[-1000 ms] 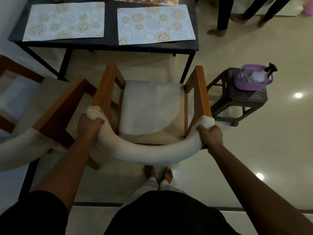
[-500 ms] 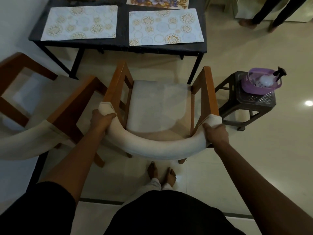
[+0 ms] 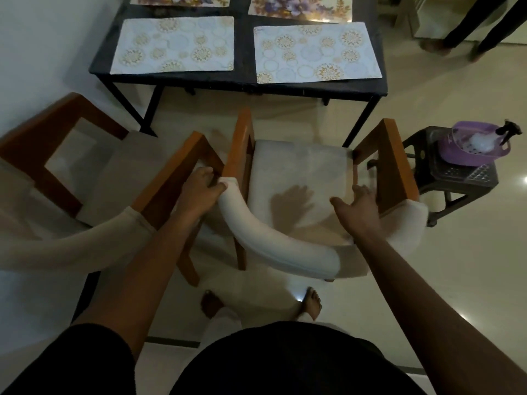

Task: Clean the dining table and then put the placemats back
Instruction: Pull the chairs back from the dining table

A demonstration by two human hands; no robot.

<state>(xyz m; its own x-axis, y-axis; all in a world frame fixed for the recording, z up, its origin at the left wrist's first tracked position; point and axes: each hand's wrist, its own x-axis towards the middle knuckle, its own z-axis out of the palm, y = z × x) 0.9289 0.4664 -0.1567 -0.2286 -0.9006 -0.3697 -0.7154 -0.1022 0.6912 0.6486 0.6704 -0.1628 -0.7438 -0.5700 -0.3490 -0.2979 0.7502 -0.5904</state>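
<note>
The black dining table (image 3: pixel 245 86) stands ahead with two white circle-patterned placemats, one on the left (image 3: pixel 174 44) and one on the right (image 3: pixel 316 51), and two floral placemats (image 3: pixel 299 5) behind them. A wooden chair with a white padded back (image 3: pixel 273 246) and cream seat faces the table. My left hand (image 3: pixel 199 192) grips the left end of that chair's padded back. Above the seat, my right hand (image 3: pixel 356 206) hovers with fingers spread, off the chair back and holding nothing.
A second wooden chair (image 3: pixel 71 172) stands at the left, close beside the first. A dark plastic stool (image 3: pixel 462 178) at the right carries a purple basket (image 3: pixel 473 146) with a spray bottle. Another person's feet (image 3: pixel 445 49) are at the far right. My bare feet (image 3: pixel 310 306) stand behind the chair.
The chair has moved forward toward the table. My right hand has let go of the right end of the chair back and opened over the seat. My left hand still holds on.
</note>
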